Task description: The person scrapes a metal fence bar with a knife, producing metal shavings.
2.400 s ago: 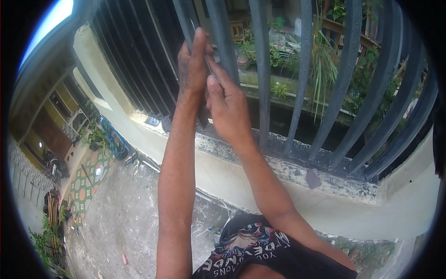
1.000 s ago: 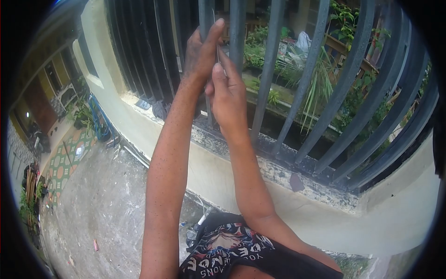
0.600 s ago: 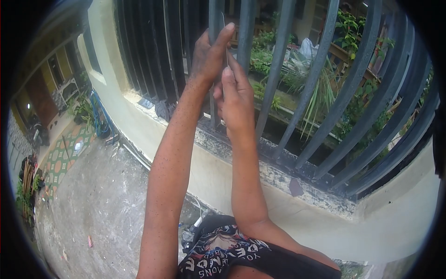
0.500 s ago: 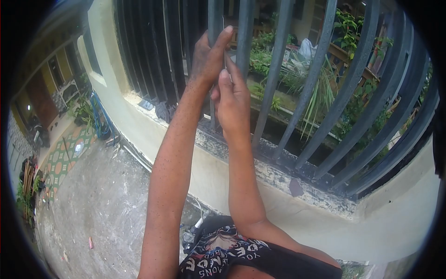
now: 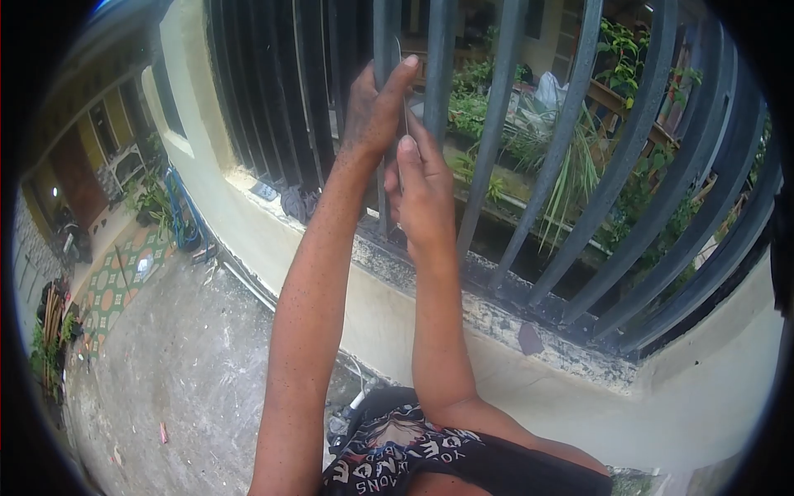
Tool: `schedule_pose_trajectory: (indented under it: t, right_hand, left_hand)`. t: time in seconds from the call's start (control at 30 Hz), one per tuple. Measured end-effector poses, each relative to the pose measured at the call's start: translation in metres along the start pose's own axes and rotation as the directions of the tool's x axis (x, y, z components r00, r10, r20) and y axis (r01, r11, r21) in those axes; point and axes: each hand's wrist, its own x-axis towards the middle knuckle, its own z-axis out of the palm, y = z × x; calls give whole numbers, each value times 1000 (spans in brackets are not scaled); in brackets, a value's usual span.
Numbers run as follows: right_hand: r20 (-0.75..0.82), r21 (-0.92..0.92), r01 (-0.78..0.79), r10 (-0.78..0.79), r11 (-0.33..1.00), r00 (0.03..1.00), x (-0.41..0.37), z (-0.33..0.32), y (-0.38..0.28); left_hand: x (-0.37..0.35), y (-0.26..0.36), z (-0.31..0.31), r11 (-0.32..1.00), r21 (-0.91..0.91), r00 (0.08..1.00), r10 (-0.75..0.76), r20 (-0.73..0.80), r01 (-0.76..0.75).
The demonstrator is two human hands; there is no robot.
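My left hand (image 5: 374,112) is wrapped around a dark grey upright fence bar (image 5: 385,33), its thumb pointing up and to the right. Just below and to the right, my right hand (image 5: 426,194) is closed, thumb uppermost, on a thin blade-like strip (image 5: 406,120) with a pale edge. The strip runs upward along the bar, past my left thumb. Its lower end is hidden in my right fingers, so its exact kind cannot be made out. Both forearms reach up from the bottom of the view.
More grey bars (image 5: 488,132) stand to the right, with plants (image 5: 546,140) behind them. A cream wall with a worn ledge (image 5: 571,355) runs beneath. Dark cloth (image 5: 299,202) lies on the ledge at left. Concrete ground (image 5: 182,388) and a blue hose (image 5: 184,211) are on the left.
Both hands have slid slightly down along the bar, keeping their grips. The whole view has also shifted a little.
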Motion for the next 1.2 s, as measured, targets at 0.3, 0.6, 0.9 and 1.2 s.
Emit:
schedule_pose_trajectory:
  t: [0.3,0.6,0.9,1.2]
  right_hand:
    - [78,79,-68,62,995,995,-3,-9,-1]
    - [75,47,-109,105,993,992,-4,-7,-4]
    - [4,-45,-28,28,999,1000,-4,-2,3]
    - [-36,-66,11,-13,998,999,-1,4,2]
  left_hand:
    - [2,-4,-1,999,-28,1000,17,5,-17]
    - [1,-2,-2,999,-16,1000,31,-3,-31]
    - [1,-4,-2,999,1,999,53,-6,-53]
    - [1,-1,-2,999,27,999,31,-10,-31]
